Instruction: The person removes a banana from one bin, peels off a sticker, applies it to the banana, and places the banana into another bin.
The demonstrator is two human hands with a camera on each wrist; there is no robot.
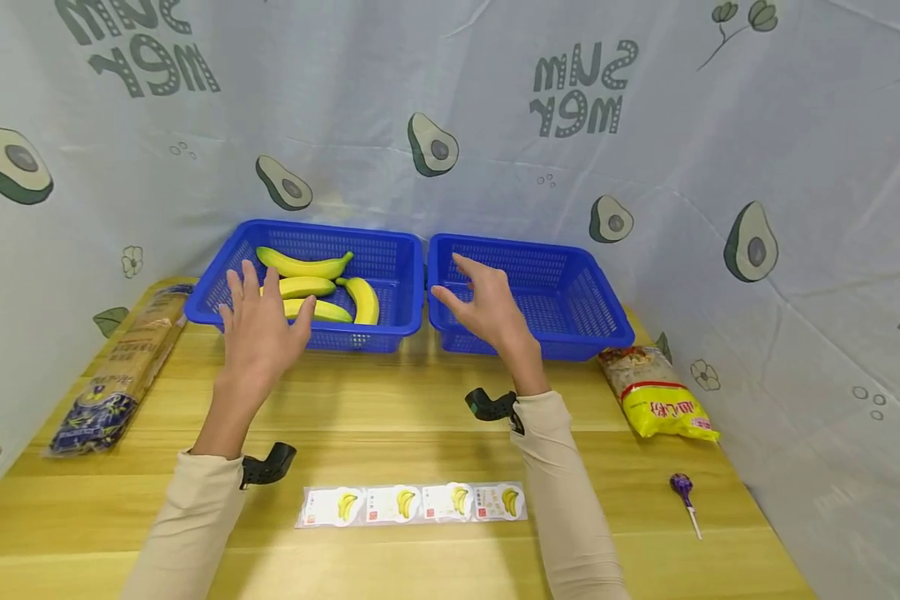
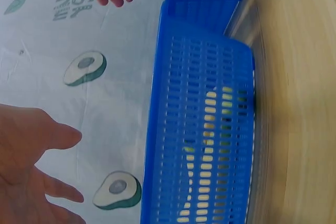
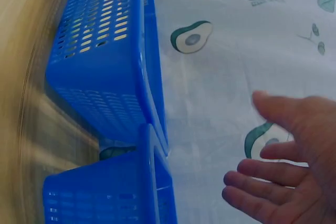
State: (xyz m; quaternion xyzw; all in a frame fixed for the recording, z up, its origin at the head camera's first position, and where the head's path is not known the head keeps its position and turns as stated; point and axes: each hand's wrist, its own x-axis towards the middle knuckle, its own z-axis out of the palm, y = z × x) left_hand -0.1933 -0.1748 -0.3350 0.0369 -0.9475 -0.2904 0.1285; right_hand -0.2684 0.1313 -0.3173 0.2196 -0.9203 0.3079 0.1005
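Several yellow bananas (image 1: 304, 264) lie in the left blue basket (image 1: 367, 337). My left hand (image 1: 258, 329) is spread over that basket's front rim, fingers straight, overlapping some of the bananas in the head view. Nothing is in its grasp; the left wrist view shows its thumb and fingers (image 2: 65, 136) apart beside the basket's slotted wall. My right hand (image 1: 492, 308) hovers at the right blue basket (image 1: 607, 340), thumb and fingers parted with nothing between them. In the right wrist view this hand (image 3: 294, 166) has loosely extended fingers, away from both rims.
A strip of banana-picture cards (image 1: 412, 504) lies on the wooden table (image 1: 390, 417) between my forearms. Left stands a long noodle-like package (image 1: 123, 367); right are a yellow-and-clear food bag (image 1: 656, 392) and a purple lollipop (image 1: 682, 487). An avocado-print curtain (image 1: 360, 108) encloses the back and sides.
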